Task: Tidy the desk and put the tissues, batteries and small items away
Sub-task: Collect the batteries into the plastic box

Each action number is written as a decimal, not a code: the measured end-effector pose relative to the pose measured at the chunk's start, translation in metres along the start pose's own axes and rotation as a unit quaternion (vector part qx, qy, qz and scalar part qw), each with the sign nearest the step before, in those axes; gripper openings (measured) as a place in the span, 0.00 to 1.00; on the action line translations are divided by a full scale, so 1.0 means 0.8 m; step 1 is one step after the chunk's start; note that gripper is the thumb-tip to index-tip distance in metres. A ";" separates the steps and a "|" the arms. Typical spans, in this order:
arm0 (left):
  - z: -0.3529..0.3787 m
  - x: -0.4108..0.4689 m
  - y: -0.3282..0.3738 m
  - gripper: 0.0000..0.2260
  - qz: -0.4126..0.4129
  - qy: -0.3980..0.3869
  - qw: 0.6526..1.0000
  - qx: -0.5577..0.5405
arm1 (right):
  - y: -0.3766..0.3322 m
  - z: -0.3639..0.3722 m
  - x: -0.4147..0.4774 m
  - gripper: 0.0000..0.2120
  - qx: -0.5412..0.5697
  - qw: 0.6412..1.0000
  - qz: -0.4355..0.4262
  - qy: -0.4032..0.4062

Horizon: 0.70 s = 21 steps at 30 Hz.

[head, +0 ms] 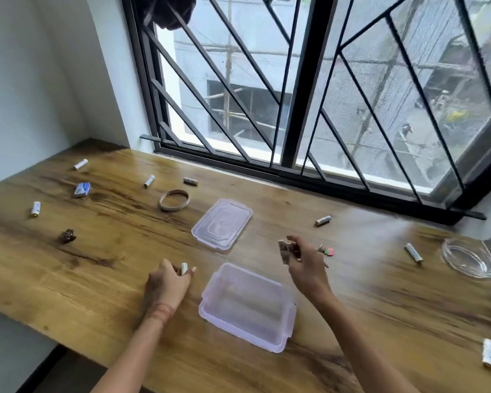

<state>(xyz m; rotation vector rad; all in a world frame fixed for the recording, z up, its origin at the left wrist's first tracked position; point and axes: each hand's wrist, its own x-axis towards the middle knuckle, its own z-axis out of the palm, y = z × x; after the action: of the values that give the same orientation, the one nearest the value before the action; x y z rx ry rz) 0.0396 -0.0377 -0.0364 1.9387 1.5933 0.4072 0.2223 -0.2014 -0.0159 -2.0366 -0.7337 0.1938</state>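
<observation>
An open, see-through plastic box sits on the wooden desk between my hands, with its lid lying just beyond it. My left hand rests on the desk left of the box, fingers closed on a white battery. My right hand hovers above the box's far right corner and grips two batteries. Several more batteries lie loose: far left, back left, right of the lid, and at the right.
A small blue-and-white pack, a tan ring-shaped band and a dark crumpled item lie on the left half. Keys with a pink tag sit behind my right hand. A glass ashtray stands at the right. A barred window runs behind.
</observation>
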 end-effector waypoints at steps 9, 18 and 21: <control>-0.033 0.028 0.018 0.13 0.081 -0.255 0.960 -0.086 | -0.081 0.017 -0.075 0.06 0.316 0.916 0.240 -0.055; -0.025 -0.014 0.044 0.05 0.246 -0.353 0.901 -0.060 | -0.070 0.082 -0.092 0.04 0.113 0.935 0.321 -0.099; -0.014 -0.012 0.049 0.08 0.302 -0.290 0.908 -0.027 | -0.065 0.094 -0.089 0.04 0.074 0.937 0.332 -0.083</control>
<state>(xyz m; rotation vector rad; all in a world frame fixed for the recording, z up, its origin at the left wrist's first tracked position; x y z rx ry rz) 0.0619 -0.0482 -0.0026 2.2068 0.5883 0.0828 0.1122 -0.1669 -0.0257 -2.0690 -0.0923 0.7904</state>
